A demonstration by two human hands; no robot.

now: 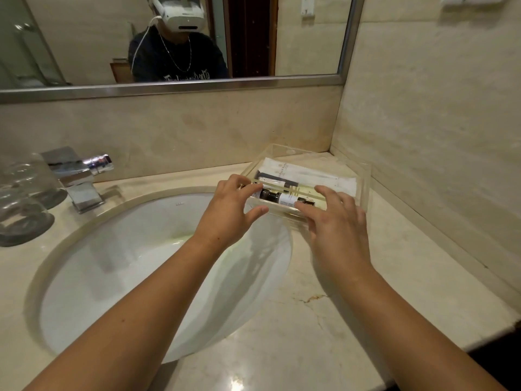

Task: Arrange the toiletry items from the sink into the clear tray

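Beige marble table (338,328), white sink (127,263), mirror (98,38) above. The left hand (232,211) and right hand (337,224) rest, fingers spread, on the clear tray (362,172).

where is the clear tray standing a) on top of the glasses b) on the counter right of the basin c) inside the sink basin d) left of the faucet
b: the clear tray stands on the marble counter in the wall corner, right of the sink basin, with the left hand and right hand at its near side.
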